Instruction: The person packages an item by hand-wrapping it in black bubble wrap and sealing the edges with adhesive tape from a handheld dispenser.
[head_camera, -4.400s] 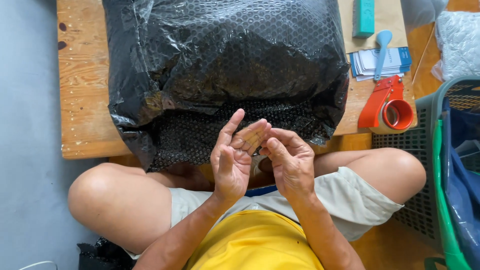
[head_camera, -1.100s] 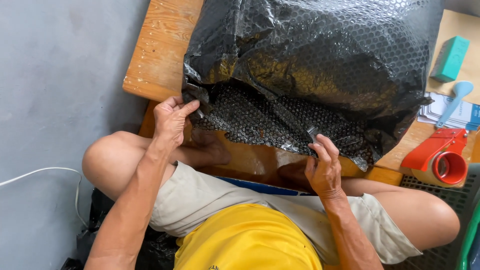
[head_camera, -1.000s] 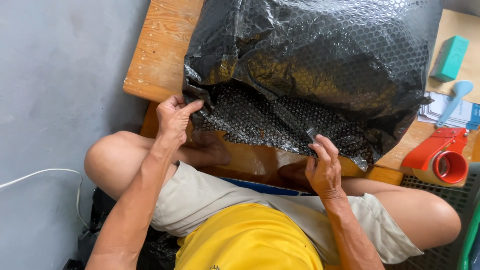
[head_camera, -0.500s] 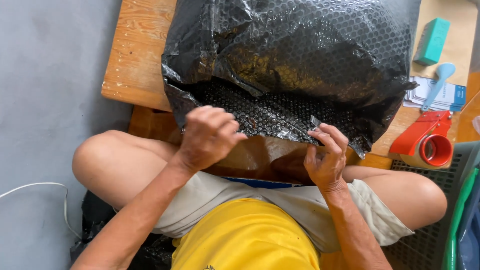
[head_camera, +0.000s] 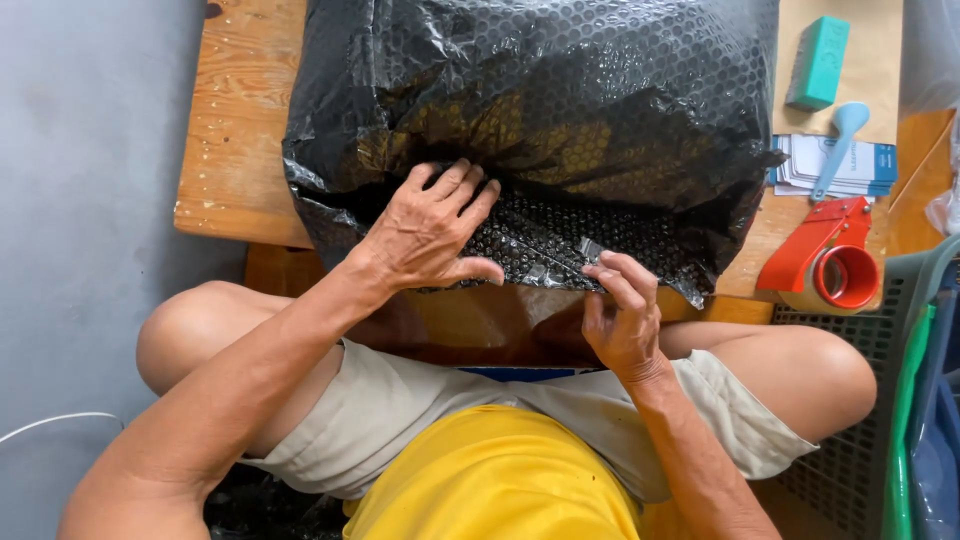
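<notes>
Head view: the left hand (head_camera: 432, 232) lies spread flat on the black bubble-wrap parcel (head_camera: 540, 130) on the wooden counter (head_camera: 235, 150). The right hand (head_camera: 622, 320) pinches a clear tape strip (head_camera: 560, 258) at the parcel's near edge; stretched loosely, it could wrinkle or stick crooked.

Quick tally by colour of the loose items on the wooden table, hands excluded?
Black: 1, black bubble-wrap parcel
Red: 1, red tape dispenser
Teal: 1, teal rectangular block
Light blue: 1, light blue plastic scoop
White: 1, stack of white cards
Total: 5
</notes>
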